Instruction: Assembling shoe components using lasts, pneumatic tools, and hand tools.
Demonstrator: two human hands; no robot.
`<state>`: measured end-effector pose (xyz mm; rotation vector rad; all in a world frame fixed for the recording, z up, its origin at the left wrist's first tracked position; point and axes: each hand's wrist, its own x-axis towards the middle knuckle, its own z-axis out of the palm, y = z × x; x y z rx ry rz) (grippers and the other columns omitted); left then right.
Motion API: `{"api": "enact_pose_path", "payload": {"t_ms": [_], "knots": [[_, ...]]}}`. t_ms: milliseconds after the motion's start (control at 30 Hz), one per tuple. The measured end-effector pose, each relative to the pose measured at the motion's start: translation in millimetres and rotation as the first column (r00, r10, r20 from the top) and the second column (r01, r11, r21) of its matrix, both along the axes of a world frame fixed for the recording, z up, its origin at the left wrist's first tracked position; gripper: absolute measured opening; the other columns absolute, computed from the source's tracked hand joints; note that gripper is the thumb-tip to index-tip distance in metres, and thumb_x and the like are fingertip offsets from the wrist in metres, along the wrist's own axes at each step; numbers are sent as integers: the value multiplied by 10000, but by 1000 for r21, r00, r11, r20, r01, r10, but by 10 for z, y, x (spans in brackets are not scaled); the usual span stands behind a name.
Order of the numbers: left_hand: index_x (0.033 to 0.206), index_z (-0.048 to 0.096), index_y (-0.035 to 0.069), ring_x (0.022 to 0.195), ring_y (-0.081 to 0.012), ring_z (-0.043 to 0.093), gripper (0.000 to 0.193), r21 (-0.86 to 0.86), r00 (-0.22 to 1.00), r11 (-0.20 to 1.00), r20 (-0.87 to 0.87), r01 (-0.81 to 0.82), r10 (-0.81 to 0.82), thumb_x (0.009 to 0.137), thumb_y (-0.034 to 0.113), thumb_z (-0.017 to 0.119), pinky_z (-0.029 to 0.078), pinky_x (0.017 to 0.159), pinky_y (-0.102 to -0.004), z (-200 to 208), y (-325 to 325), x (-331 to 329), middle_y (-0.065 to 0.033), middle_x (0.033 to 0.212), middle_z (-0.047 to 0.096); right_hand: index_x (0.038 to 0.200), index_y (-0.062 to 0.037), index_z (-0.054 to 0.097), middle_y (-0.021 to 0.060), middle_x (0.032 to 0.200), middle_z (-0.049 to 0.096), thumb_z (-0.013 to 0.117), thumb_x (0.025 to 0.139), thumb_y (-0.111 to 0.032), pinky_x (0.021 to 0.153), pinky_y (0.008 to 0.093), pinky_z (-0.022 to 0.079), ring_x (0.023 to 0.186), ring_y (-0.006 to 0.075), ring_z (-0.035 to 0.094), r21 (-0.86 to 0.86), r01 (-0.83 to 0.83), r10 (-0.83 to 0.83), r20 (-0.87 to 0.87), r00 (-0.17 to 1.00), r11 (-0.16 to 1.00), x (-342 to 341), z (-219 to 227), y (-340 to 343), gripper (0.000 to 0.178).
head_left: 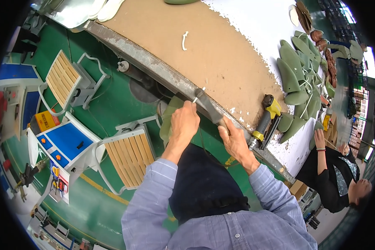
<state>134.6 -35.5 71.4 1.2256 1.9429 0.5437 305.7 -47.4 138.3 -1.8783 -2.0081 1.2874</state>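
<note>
My left hand [184, 124] is closed, its fingertips pinching a short white strip [195, 99] beside the bench edge. Next to that wrist, partly covered by it, is an olive-green shoe last [166, 118]; whether the hand touches it I cannot tell. My right hand [236, 143] is wrapped round the wooden handle of a flat tool with a broad grey blade [209, 106]. The blade slants up and left along the bench edge, its tip close to the white strip. A curved white scrap [184, 41] lies on the brown bench top [154, 25].
A yellow-and-black air nailer [267, 118] lies on the bench near my right hand. Beyond it are piled green shoe lasts [293, 75]. Another person [333, 175] stands at the right. Slatted chairs [131, 158] and a blue-topped stand [71, 143] are at my left.
</note>
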Motion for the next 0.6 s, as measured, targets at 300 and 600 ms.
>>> {"api": "enact_pose_path", "payload": {"t_ms": [300,600], "knots": [[827,559,-33,743,-478,604,274,70,999,996,16,49,-50,944,201,476,468,684,-538,7,-6,13,-293,735,616,1316,-126,482,243,837,624,570,923,-178,654,380,491,735,352,649,40,5,-2,-76,997,999,95,-35,-169,406],[839,553,-34,746,-491,599,279,-2,999,999,3,34,-34,951,204,458,462,692,-551,48,-33,-10,-298,740,615,1302,-114,483,249,793,608,553,924,-140,615,375,481,688,376,623,385,105,38,-346,938,917,36,148,-74,386]]}}
